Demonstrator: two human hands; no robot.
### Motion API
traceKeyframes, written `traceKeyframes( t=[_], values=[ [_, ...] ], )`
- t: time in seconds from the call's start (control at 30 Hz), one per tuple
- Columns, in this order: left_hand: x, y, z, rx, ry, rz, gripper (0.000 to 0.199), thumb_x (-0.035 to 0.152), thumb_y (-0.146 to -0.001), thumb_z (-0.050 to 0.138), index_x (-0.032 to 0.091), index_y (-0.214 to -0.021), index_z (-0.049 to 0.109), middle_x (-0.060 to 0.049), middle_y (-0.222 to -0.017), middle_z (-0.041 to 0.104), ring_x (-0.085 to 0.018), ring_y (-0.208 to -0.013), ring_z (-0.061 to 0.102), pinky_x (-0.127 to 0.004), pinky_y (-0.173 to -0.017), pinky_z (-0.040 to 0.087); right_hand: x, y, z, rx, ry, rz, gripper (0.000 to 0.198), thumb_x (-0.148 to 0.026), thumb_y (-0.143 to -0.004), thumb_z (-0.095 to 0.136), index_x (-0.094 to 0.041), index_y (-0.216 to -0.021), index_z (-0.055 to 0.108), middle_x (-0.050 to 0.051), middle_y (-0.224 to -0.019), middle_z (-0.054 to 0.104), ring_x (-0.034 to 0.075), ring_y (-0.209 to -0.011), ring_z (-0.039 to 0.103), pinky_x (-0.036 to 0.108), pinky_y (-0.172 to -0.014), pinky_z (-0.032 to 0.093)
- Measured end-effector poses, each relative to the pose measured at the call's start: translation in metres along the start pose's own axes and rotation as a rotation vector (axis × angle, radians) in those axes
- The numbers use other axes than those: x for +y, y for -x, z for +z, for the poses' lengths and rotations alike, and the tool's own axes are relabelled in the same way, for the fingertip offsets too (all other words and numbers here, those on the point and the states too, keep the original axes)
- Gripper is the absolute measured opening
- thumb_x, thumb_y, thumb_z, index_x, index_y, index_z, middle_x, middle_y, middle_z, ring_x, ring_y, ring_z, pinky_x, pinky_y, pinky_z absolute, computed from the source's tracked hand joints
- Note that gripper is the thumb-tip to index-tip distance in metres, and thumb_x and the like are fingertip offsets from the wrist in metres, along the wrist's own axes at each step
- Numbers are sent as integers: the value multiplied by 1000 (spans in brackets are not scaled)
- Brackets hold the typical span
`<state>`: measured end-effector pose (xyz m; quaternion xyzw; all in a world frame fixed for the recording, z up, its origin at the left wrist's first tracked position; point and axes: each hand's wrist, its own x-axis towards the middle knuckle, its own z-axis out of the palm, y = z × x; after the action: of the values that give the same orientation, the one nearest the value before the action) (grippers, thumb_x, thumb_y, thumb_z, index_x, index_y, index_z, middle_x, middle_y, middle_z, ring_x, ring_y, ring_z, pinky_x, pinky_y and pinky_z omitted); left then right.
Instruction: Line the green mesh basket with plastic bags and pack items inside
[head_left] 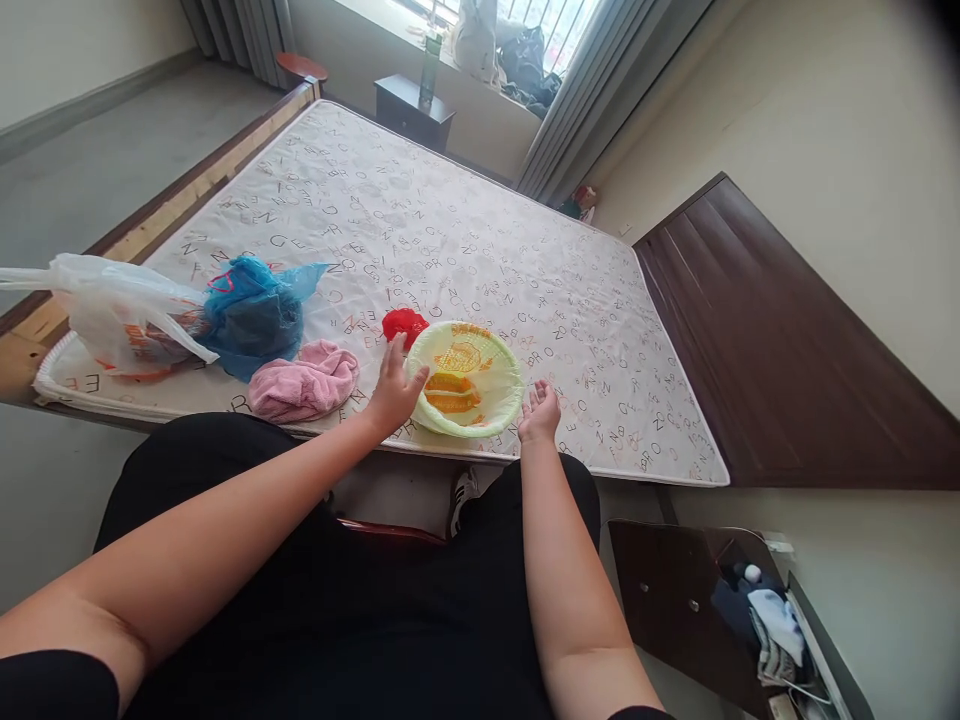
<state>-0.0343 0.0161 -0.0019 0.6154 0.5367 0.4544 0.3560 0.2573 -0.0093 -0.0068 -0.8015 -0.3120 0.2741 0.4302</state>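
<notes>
A round basin-shaped container (498, 418) sits on the mattress (465, 260) near its front edge, lined with a pale yellow-green plastic bag (491, 375) with orange print. My left hand (396, 388) is at the basin's left rim, fingers apart and thumb near the rim; I cannot tell whether it touches. Just beyond its fingertips lies a crumpled red plastic bag (405, 325). To the right of the basin, my right hand (541, 410) is turned palm up with loosely bent fingers, holding nothing visible.
Left of the basin lie a pink cloth (304, 382), a tied blue plastic bag (255, 310) and a white plastic bag (127, 310). A dark headboard (795, 370) rises on the right. Clothes (772, 620) rest on a dark cabinet (660, 580) at lower right.
</notes>
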Motion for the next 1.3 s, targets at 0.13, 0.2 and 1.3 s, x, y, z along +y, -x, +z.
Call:
traceKeyframes(
  t=[0.13,0.2,1.3],
  values=[
    [-17,-17,8,-5,138,-232,88,38,-88,69,20,-163,27,-18,-171,29,-32,-159,27,-48,-131,23,0,-6,8,-99,-53,-94,72,-59,-98,13,-22,-152,42,18,-150,55,26,-134,62,41,-96,60],
    [-20,-22,9,-35,208,-279,88,34,-87,68,22,-164,26,-16,-171,29,-31,-158,31,-47,-129,27,0,-5,12,-160,-89,-142,73,-61,-97,19,-20,-152,42,19,-147,59,26,-127,66,39,-94,60],
    [-13,-22,4,-108,208,-311,66,36,-87,64,19,-150,50,-13,-148,59,-31,-137,56,-49,-122,38,-14,0,19,-184,-457,7,43,-45,-92,58,-25,-130,61,8,-126,70,23,-114,69,41,-96,58]
  ],
)
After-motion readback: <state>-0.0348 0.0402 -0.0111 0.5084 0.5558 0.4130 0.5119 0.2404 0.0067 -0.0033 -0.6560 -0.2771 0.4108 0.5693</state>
